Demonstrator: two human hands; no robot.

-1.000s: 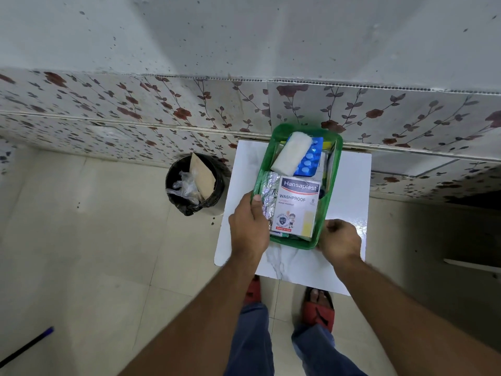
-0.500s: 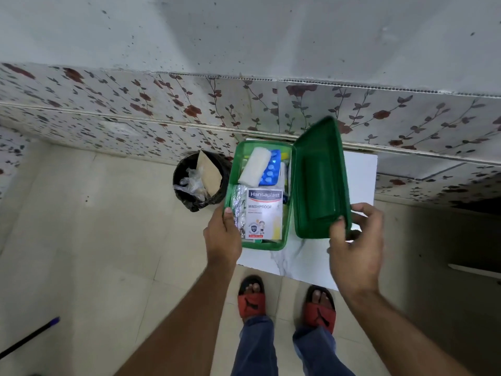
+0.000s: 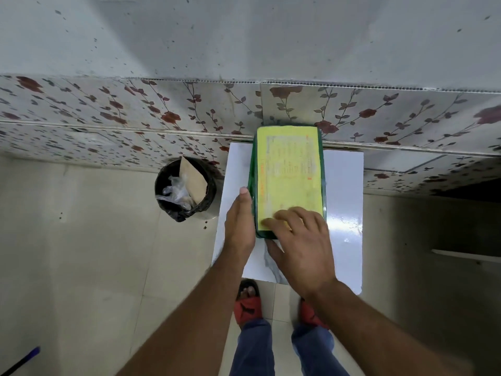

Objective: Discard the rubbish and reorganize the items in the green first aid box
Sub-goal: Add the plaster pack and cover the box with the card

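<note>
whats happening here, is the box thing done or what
A person stands at a small white table with the green first aid box lid-down on it. The right hand presses flat on the near end of the lid, the left hand steadies its left side. A black bin beside the table holds rubbish.

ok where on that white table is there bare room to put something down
Bare strip of the white table right of the green box, and the near right corner. Narrow strip left of the box, crowded by the left hand. Right hand covers the near middle.
</note>
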